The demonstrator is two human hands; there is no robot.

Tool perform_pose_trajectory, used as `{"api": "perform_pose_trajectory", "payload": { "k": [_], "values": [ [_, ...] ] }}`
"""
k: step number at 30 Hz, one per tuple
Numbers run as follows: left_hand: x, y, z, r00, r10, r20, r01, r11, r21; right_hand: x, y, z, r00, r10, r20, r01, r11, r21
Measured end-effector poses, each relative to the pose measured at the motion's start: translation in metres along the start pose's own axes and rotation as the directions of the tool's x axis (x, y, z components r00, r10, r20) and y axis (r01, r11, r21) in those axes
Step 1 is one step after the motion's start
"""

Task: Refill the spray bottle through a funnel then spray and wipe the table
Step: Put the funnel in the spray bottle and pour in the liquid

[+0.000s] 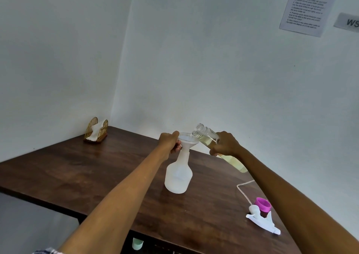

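A white translucent spray bottle (178,176) stands upright on the dark wooden table (87,172), its head removed. A white funnel (188,140) sits in its neck. My left hand (171,141) grips the funnel at its rim and stem. My right hand (225,144) holds a clear bottle (206,135) of pale yellow liquid, tilted with its open mouth over the funnel. The white spray head (262,219) with its thin tube lies on the table at the right.
A pink cap (262,204) sits beside the spray head near the right edge. A gold napkin holder (96,130) with white napkins stands in the far left corner. Walls close the table behind and at left. A pale green object (137,243) shows below the front edge.
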State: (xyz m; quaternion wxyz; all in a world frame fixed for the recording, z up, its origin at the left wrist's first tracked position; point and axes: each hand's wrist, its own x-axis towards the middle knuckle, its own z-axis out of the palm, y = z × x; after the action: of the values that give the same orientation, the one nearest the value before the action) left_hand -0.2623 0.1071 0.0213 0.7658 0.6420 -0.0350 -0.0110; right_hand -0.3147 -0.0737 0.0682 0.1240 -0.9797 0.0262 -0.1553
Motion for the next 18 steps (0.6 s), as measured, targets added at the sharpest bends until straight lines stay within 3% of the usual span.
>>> {"api": "perform_pose_trajectory", "payload": {
  "k": [18],
  "values": [
    [-0.0003, 0.0003, 0.0008, 1.0, -0.006, 0.005, 0.006, 1.0, -0.025, 0.0015, 0.0074, 0.0026, 1.0, 0.031, -0.001, -0.031, 0.997, -0.067]
  ]
}}
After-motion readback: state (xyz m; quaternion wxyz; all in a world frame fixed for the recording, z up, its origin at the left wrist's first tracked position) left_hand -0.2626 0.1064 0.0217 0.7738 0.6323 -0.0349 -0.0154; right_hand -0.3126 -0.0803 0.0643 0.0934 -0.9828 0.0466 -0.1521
